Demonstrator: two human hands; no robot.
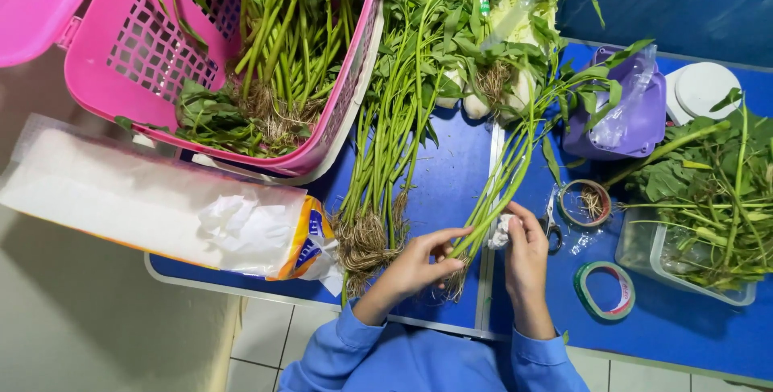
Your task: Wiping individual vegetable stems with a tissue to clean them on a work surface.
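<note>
Presently, both hands grip one bundle of greens near its roots. Left hand fingers close around the stems; right hand presses white tissue against them. Stems run up-right, away across the blue tabletop.

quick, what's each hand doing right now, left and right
Left hand: closed around the root end of a bunch of green stalks.
Right hand: closed on the same bunch, pressing white tissue against it.

The pink basket is cut off by the top edge. The scissors lie half hidden behind the right hand. The white wad in that hand's grip is too small to identify.
</note>
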